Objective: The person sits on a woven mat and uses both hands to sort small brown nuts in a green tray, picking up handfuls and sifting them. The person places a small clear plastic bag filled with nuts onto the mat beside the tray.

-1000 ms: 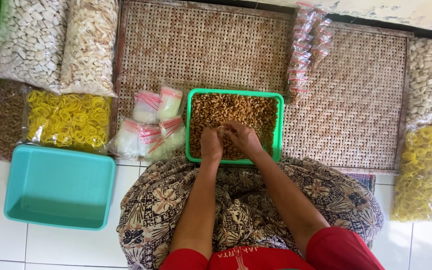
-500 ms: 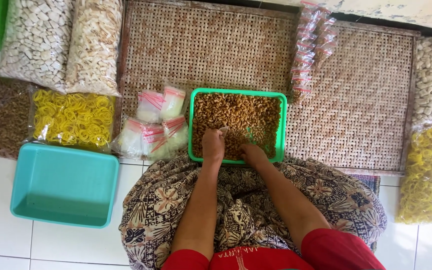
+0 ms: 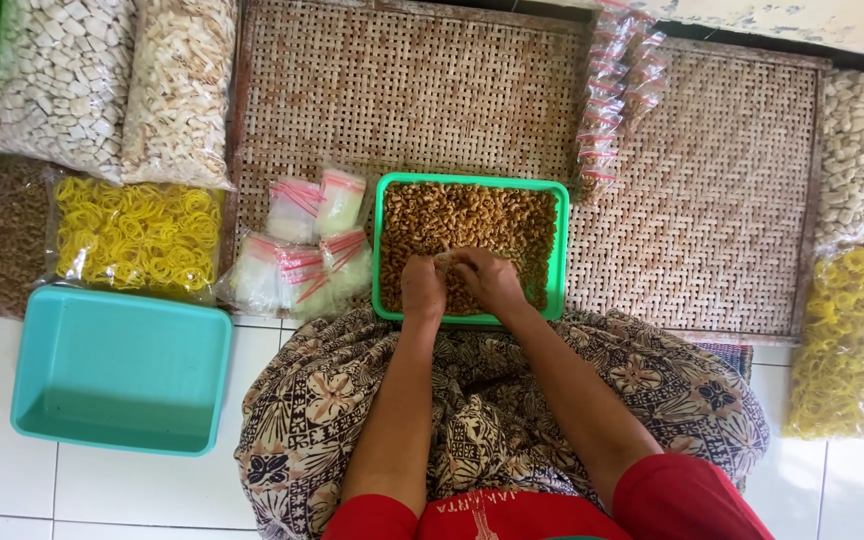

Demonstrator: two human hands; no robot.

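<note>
A green tray (image 3: pixel 384 250) full of small brown snack pieces (image 3: pixel 472 215) rests on a woven mat just beyond my lap. Both my hands are inside it at the near edge, fingers curled and touching each other. My left hand (image 3: pixel 422 290) pinches what looks like a small clear bag (image 3: pixel 444 259) held between the two hands. My right hand (image 3: pixel 493 280) lies on the snacks with its fingers closed around some of them at the bag's mouth. Filled small bags with red strips (image 3: pixel 302 250) lie in a heap just left of the tray.
An empty turquoise tub (image 3: pixel 117 380) stands on the white tiles at my left. Large bags of white, brown and yellow crackers (image 3: pixel 137 235) line the left side, and more (image 3: pixel 857 340) lie at the right. A strip of small packets (image 3: pixel 612 95) hangs over the woven mats (image 3: pixel 692 200).
My hands have drawn together toward the tray's near edge and now meet over the small bag. The view has shifted slightly.
</note>
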